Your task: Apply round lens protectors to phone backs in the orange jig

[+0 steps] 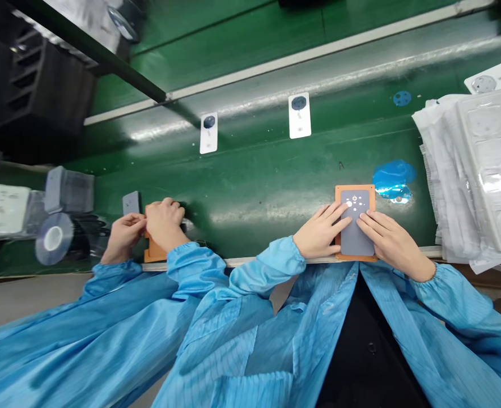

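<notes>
A dark grey phone-shaped panel [356, 235] with several small holes near its top lies in an orange tray [372, 195] at the front edge of the green bench. My left hand [321, 231] rests on the panel's left side, its fingers spread and touching the upper part near the holes. From the right, my right hand [389, 235] lies on the panel with its fingers stretched out and their tips at the middle. Just beyond the tray's upper right corner is crumpled blue film [393, 174].
White cards with dark discs [300, 120] [208, 136] lie farther back. Clear plastic trays [495, 170] are stacked at right. At left, a co-worker's hands [165, 224] are over another orange tray [153, 252], near a tape roll [55, 239] and stacked grey panels [67, 190].
</notes>
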The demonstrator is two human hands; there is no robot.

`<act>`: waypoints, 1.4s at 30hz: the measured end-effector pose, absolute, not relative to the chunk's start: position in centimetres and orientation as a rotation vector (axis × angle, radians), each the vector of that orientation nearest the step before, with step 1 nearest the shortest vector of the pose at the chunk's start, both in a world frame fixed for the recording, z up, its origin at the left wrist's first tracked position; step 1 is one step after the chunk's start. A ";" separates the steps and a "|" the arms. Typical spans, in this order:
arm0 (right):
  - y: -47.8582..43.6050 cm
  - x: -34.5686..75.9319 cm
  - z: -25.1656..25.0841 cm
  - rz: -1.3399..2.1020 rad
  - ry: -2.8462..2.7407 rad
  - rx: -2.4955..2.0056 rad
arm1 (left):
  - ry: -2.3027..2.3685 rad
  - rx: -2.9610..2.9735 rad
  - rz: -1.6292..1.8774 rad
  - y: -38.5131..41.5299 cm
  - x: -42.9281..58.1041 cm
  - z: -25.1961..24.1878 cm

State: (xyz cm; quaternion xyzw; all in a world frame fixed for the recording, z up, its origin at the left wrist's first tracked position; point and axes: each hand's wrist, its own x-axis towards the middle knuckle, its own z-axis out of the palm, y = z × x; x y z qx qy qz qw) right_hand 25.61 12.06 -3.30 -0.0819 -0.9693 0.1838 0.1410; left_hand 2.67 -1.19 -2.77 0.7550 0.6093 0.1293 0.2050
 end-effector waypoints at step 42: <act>18.0 40.0 11.1 1.325 -2.391 -0.894 | 1.861 0.735 1.482 26.0 -13.9 -2.1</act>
